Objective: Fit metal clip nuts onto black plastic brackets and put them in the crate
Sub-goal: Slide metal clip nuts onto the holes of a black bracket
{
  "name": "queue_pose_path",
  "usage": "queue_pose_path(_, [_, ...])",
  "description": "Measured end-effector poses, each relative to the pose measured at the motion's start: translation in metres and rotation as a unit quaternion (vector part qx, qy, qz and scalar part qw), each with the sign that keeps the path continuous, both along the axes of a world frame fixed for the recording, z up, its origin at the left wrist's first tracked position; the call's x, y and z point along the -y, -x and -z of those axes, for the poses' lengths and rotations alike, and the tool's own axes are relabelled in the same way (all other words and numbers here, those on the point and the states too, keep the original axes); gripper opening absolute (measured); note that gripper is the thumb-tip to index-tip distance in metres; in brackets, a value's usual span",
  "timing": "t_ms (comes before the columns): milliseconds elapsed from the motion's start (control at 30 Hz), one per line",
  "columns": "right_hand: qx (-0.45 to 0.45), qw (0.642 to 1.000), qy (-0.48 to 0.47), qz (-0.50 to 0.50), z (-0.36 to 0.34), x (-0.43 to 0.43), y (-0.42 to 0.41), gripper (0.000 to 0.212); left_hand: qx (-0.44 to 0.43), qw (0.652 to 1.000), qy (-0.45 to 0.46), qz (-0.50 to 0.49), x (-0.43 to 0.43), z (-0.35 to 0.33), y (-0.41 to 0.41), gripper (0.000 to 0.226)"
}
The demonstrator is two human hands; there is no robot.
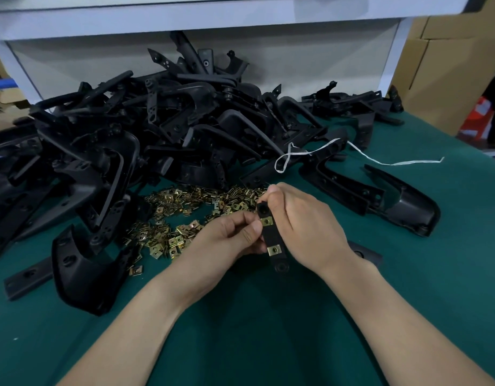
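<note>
At the far left, a flat black strip (28, 277) is lying on the green table cover (268, 344), and a curved black bracket (81, 277) is resting just beside it with its hollow side facing up. Behind them a big heap of black brackets (157, 126) is spreading across the back of the table, reaching up against a white shelf frame (391, 59). In front of the heap a loose pile of brass-coloured clip nuts (185, 213) is sitting on the cover, near the hands. The left hand (235, 235) is coming in from below with its fingers curled, thumb and forefinger pinching the left edge of the held bracket (269, 236), the thumb tip touching the upper clip nut (266, 221). This narrow black piece is standing almost upright between the two hands, above the cover in the middle of the view, and a lower clip nut (274, 250) is already sitting on it further down. The right hand (304, 227) is gripping the same piece from the right, its fingers curling over the top end. Further right a white string (380, 160) is trailing over the edge of the heap and across the cover, and another large bracket (402, 201) is lying by itself. Cardboard boxes (449, 65) are standing beyond the table's right edge.
</note>
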State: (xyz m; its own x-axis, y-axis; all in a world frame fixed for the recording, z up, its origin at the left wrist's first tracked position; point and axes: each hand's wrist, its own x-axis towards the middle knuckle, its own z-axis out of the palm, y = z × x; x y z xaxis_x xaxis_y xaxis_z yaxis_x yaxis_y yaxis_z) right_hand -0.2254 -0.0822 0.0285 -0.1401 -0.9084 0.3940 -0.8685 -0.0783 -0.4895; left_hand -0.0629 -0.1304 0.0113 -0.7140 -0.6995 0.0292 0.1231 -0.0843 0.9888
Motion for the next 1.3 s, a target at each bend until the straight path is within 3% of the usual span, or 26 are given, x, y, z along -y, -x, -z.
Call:
queue_pose_path(233, [-0.029, 0.999, 0.019, 0.038, 0.003, 0.0, -0.001, 0.063, -0.016, 0.999, -0.018, -0.038, -0.005, 0.001, 0.002, 0.026])
queue_pose_path(433, [-0.096, 0.99, 0.084, 0.066, 0.005, -0.006, -0.014, 0.05, -0.014, 0.996, -0.015, -0.082, -0.009, 0.0, 0.001, 0.019])
queue_pose_path(600, [-0.075, 0.993, 0.094, -0.017, 0.007, -0.026, -0.025, 0.047, -0.072, 0.972, -0.119, -0.188, -0.005, -0.006, -0.005, 0.019])
queue_pose_path(733, [-0.137, 0.988, 0.035, -0.064, 0.017, -0.041, -0.036, 0.052, -0.113, 0.944, -0.194, -0.242, -0.001, -0.006, -0.016, 0.012])
queue_pose_path(867, [-0.122, 0.987, 0.086, -0.054, 0.013, -0.044, -0.032, 0.043, -0.105, 0.958, -0.154, -0.218, -0.012, -0.007, -0.022, 0.017])
queue_pose_path(1000, [-0.007, 0.983, 0.179, -0.034, 0.0, -0.049, -0.026, 0.026, -0.029, 0.963, 0.042, -0.266, -0.028, -0.009, -0.018, 0.038])
queue_pose_path(1100, [0.273, 0.942, 0.192, -0.031, -0.02, -0.05, -0.019, 0.011, -0.013, 0.94, 0.162, -0.3, -0.029, -0.007, -0.019, 0.04])
queue_pose_path(1200, [0.472, 0.879, 0.07, 0.015, -0.036, -0.035, -0.008, 0.023, -0.024, 0.96, 0.141, -0.239, -0.027, -0.009, -0.015, 0.038])
queue_pose_path(1300, [0.49, 0.869, -0.038, 0.054, -0.029, -0.023, -0.011, 0.029, 0.02, 0.975, 0.103, -0.198, -0.026, -0.007, -0.012, 0.034])
